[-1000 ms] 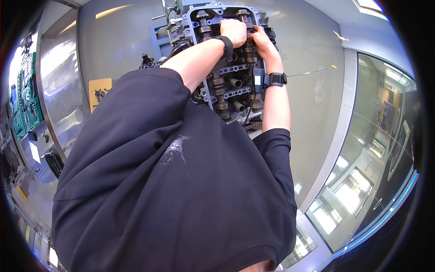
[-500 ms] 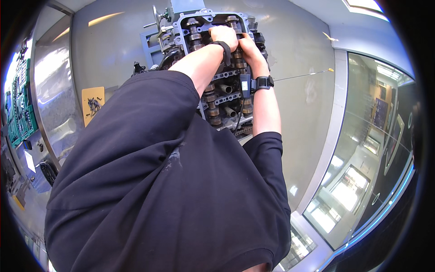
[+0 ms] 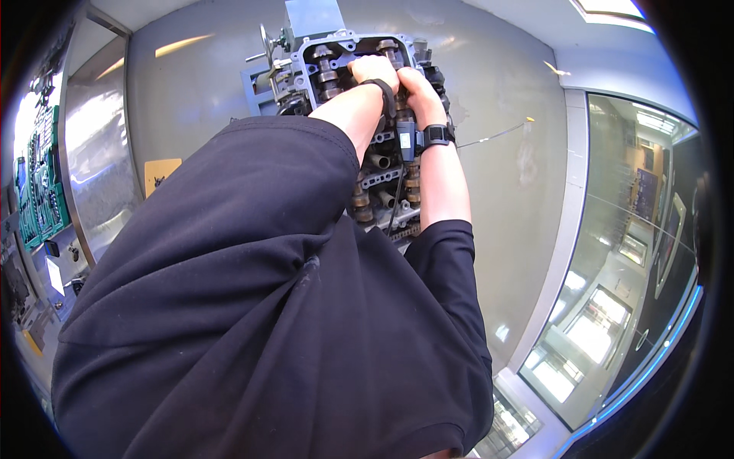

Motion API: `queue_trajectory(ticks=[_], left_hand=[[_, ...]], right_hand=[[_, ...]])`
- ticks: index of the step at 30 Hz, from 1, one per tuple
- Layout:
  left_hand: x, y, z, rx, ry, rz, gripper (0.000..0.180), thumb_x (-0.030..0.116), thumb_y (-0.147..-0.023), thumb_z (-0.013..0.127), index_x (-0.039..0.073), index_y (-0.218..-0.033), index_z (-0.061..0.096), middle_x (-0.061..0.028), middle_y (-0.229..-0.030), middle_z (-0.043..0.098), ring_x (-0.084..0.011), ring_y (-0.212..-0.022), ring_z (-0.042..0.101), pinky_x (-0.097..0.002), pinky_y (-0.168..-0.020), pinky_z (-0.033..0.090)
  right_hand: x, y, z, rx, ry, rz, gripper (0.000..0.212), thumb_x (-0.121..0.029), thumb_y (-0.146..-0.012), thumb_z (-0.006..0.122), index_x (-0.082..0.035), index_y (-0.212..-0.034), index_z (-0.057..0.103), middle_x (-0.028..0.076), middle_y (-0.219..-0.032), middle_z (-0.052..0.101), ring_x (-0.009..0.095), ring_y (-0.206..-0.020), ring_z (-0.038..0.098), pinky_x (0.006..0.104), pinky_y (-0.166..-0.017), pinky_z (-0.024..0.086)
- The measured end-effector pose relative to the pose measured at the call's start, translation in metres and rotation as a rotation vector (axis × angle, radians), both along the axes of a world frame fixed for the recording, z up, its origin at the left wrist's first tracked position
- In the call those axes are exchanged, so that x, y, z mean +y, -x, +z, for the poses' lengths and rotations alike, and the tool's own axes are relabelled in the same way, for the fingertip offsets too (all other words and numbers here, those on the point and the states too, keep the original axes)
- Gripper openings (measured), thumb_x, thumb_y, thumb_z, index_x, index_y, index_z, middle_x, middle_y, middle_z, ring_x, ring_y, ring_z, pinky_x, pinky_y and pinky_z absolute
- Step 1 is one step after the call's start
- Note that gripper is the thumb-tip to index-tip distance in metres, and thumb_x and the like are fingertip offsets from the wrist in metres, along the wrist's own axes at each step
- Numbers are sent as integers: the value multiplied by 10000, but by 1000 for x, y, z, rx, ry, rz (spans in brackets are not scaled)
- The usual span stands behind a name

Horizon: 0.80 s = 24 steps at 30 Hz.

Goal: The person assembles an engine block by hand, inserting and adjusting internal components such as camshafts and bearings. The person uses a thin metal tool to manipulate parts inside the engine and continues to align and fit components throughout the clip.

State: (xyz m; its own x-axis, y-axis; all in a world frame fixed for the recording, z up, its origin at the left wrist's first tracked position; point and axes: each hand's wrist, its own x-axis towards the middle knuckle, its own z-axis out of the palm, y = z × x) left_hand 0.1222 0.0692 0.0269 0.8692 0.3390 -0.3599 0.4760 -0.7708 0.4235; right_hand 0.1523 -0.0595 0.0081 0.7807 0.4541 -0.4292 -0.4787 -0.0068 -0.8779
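Note:
An engine cylinder head (image 3: 348, 38) lies open before me, with a left camshaft (image 3: 327, 73) and a right camshaft (image 3: 388, 50) running away from me. Over the far part of the right camshaft, my left hand (image 3: 376, 73) is closed like a fist; whatever it grips is hidden beneath it. My right hand (image 3: 417, 86) curls in against it from the right, its fingertips out of sight down by the same shaft. Below that wrist, a small black box (image 3: 407, 141) with a cable hangs over the engine.
A handwheel (image 3: 265, 46) sits at the stand's far left. Right of the engine, a thin rod (image 3: 493, 136) with a yellow end sticks out. A yellow mat (image 3: 162, 170) with small dark parts lies left, partly behind my sleeve. Farther left is a green tool case (image 3: 42, 183).
Both hands stay together at the far part of the right camshaft, shifted only slightly. My left sleeve has swung farther over the engine and covers most of the parts on the mat.

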Motion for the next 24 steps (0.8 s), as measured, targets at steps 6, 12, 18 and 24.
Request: queue_trajectory(ticks=[6, 12, 18, 24], left_hand=[[-4, 1, 9, 2, 42, -9, 255, 228, -824, 566, 104, -961, 742, -115, -997, 723, -263, -963, 692, -398, -824, 523], [-4, 2, 7, -34, 51, -20, 267, 231, -838, 553, 92, -971, 738, -132, -1006, 718, -273, -959, 692, -401, -826, 525], [1, 1, 10, -45, 102, -3, 276, 246, -858, 536, 83, -953, 737, -141, -981, 718, -279, -946, 693, -400, -805, 534], [-4, 5, -3, -204, 3, -104, 245, 203, -836, 543, 75, -889, 745, -145, -915, 720, -279, -893, 702, -393, -770, 544]], right_hand=[[0, -22, -7, -229, 113, 186, 271, -331, -829, 664, -89, -948, 691, 13, -916, 642, 102, -843, 553, 247, -737, 408], [5, -8, -1, 25, 119, -18, 310, -362, -834, 657, -96, -986, 701, 12, -984, 650, 110, -977, 535, 274, -846, 367], [13, -3, 21, -147, 176, 33, 345, -411, -848, 563, -116, -964, 698, 6, -985, 638, 120, -915, 515, 290, -827, 358], [9, -11, 7, -54, 315, 3, 364, -427, -866, 535, -112, -961, 692, 3, -989, 638, 123, -938, 508, 308, -836, 358]])
